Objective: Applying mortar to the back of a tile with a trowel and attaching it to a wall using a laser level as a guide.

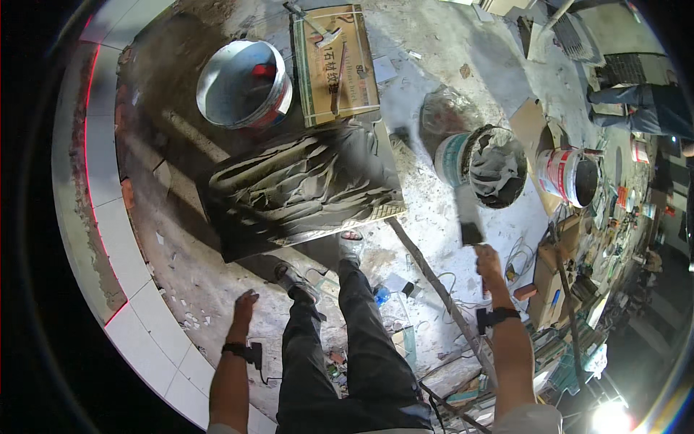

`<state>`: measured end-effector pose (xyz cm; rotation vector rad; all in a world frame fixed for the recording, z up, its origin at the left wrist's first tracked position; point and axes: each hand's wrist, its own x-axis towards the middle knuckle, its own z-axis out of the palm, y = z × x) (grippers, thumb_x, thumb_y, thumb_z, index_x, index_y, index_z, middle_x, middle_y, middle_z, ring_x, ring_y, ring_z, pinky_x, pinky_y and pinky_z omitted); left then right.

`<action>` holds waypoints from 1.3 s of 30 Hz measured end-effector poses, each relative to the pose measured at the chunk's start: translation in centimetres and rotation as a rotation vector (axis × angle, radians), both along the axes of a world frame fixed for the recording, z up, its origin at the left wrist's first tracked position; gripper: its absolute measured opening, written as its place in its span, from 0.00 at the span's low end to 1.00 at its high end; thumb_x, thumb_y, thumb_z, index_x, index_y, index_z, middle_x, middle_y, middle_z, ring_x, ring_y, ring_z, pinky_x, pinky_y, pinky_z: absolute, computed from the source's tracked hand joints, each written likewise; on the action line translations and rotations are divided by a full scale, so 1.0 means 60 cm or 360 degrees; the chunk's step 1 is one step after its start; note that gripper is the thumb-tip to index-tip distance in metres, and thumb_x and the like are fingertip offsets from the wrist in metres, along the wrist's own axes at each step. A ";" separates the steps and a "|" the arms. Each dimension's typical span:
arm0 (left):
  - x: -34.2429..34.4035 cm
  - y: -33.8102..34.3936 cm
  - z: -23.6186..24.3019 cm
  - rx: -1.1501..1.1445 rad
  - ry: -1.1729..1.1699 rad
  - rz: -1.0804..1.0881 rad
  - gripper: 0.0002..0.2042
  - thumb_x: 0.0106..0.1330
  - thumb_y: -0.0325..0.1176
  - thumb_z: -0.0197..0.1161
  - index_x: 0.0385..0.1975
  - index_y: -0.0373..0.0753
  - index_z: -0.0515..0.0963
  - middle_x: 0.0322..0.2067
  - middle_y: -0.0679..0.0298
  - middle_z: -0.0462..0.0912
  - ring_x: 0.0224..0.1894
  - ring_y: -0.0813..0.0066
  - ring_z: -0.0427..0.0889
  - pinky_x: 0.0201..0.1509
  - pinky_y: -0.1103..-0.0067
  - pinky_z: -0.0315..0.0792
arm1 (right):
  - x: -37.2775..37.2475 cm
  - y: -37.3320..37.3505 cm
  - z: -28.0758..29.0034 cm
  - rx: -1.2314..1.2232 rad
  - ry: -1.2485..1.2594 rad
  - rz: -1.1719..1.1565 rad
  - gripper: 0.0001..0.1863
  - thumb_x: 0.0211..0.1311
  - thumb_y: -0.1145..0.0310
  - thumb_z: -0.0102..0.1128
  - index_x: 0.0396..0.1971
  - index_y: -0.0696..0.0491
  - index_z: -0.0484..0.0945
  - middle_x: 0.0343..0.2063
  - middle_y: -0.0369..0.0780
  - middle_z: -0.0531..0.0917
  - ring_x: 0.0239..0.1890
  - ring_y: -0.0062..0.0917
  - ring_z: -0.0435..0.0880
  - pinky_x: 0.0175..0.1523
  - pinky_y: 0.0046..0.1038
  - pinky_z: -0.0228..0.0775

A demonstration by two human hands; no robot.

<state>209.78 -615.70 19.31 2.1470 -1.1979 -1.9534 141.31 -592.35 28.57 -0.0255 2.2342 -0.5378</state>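
My right hand is closed round the handle of a trowel, whose blade points away from me, just below the bucket of grey mortar. My left hand hangs low on the left over the floor, holding nothing, its fingers loosely apart. Ahead of my feet lies a large tile, its upper face thickly spread with ridged grey mortar. The mortar bucket lies to the right of the tile, with grey paste showing in its mouth.
A white bucket stands far left beside a cardboard box with a tool on top. Another bucket is farther right. A long bar crosses the floor. Pale tiles line the left edge. Another person's legs show far right.
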 end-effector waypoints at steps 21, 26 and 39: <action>0.020 -0.079 0.005 -0.0024 -0.0277 0.0212 0.23 0.58 0.36 0.57 0.54 0.35 0.71 0.25 0.72 0.74 0.24 0.87 0.66 0.26 0.87 0.60 | -0.079 -0.316 -0.126 -0.0319 -0.0054 0.0388 0.12 0.60 0.61 0.52 0.25 0.54 0.74 0.14 0.33 0.69 0.12 0.16 0.65 0.17 0.23 0.56; 0.164 -0.111 -0.058 -0.0192 -0.0411 0.0063 0.23 0.60 0.38 0.57 0.54 0.34 0.71 0.25 0.69 0.74 0.26 0.82 0.69 0.29 0.82 0.65 | -0.127 -0.162 -0.005 0.0296 0.0944 0.1109 0.19 0.58 0.54 0.52 0.40 0.53 0.72 0.26 0.46 0.79 0.29 0.39 0.81 0.33 0.39 0.71; -0.136 -0.216 -0.206 -0.0114 0.0004 0.0964 0.30 0.64 0.59 0.50 0.56 0.41 0.67 0.51 0.66 0.72 0.56 0.73 0.67 0.60 0.75 0.57 | -0.093 -0.124 -0.300 -0.0607 0.0143 0.0811 0.29 0.58 0.69 0.54 0.59 0.61 0.62 0.54 0.46 0.73 0.54 0.29 0.71 0.56 0.29 0.63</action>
